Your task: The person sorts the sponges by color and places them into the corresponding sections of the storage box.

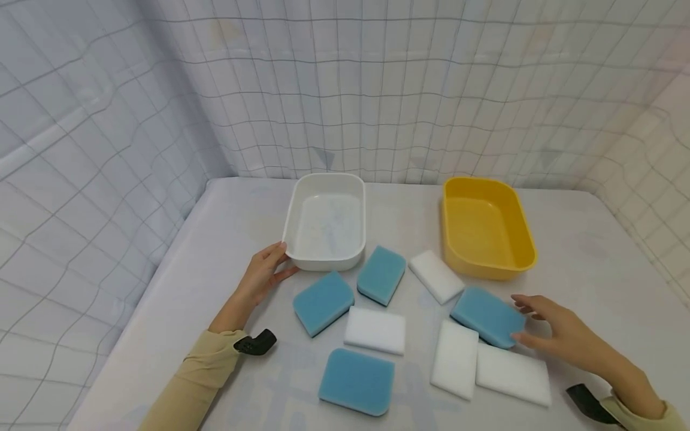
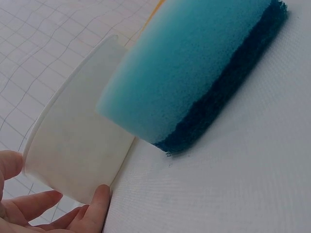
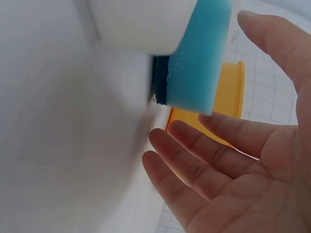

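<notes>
Here, spreads the right hand point(image 1: 563, 332) by one end of a blue sponge point(image 1: 487, 317), lower right of the frame; rests the left hand point(image 1: 260, 276), splayed, against a white tub point(image 1: 326, 264), near centre. Judging the sponge: likely light, soft, springy; pinch across its long edges.

Downward head, close wrist views, white tub point(image 1: 330, 224) in head and left

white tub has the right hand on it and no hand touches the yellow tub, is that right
Not quite: the head view shows the left hand, not the right hand, on the white tub; no hand touches the yellow tub.
</notes>
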`<state>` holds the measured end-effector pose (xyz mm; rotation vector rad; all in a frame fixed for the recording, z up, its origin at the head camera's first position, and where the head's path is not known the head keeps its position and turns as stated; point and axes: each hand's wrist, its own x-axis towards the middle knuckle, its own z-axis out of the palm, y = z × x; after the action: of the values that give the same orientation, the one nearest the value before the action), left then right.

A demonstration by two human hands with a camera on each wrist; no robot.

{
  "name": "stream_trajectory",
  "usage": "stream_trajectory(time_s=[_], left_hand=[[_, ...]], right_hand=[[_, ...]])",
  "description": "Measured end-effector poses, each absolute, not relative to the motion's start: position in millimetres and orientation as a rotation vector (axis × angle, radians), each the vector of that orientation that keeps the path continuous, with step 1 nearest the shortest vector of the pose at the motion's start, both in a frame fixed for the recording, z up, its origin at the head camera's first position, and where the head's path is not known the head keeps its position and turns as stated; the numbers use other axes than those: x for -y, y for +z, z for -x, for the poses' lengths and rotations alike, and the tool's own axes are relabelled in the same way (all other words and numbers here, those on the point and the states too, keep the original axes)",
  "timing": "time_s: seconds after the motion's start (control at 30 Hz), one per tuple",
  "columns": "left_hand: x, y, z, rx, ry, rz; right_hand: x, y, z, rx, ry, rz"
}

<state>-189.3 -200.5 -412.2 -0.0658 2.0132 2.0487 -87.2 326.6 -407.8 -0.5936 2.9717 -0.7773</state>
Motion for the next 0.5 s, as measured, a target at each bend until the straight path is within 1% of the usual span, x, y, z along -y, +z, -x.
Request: stream_trajectory(time_s=[0.23, 0.5], left_hand=[[199.1, -411.7, 187.8, -2.008, 2.045, 0.067], [199.1, -411.0, 187.0, -2.016, 2.05, 0.081]], right_hand=[[-320.8, -409.9, 84.1, -2.961, -0.813, 0.707], [-312.3, -407.7, 86.9, -2.982, -0.679, 0.632]])
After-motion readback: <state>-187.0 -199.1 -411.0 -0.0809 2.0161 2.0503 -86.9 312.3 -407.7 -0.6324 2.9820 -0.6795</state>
